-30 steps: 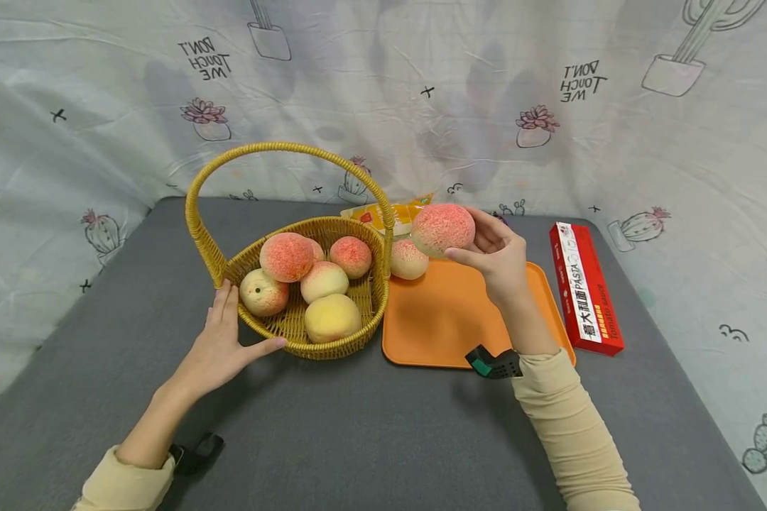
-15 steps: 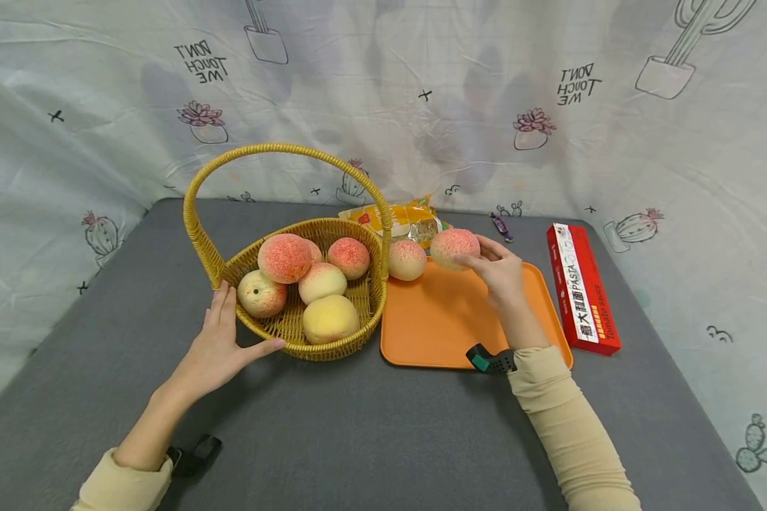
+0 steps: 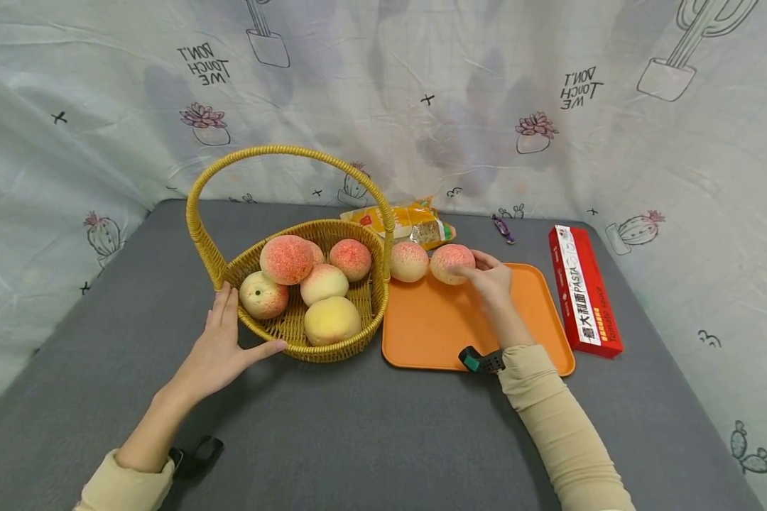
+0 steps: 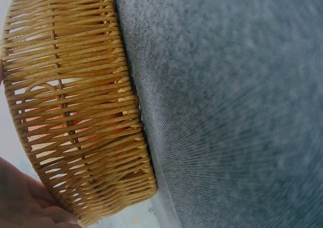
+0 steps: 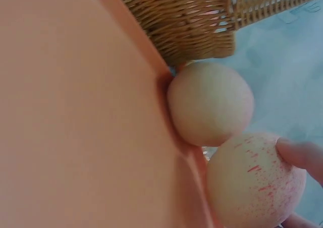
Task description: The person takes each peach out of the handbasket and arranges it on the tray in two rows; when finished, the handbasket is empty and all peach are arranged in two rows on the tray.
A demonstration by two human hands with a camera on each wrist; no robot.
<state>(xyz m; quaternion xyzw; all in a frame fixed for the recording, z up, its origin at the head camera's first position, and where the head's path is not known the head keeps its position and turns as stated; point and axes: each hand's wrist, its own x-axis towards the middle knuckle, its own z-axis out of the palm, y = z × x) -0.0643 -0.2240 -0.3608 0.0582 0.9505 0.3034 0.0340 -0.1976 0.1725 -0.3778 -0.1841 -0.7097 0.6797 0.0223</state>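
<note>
From the head, we see our right grip pinching a peach at the orange tray's far edge, just right of a second peach; our left grip lies spread against the basket's rim. The left wrist shows the basket on the tabletop; the right wrist, fingertips on the held peach.

Closed in by a pale, wrinkled curtain from eight o'clock round through twelve to four. Printed with pink-topped potted plants at ten and two o'clock, a larger potted cactus farther out toward two, and mirrored lettering near half past ten. Touched by soft grey shadows at one o'clock. Floored toward six o'clock by a dull grey table, fuzzy as cloth. Lit gently.
</note>
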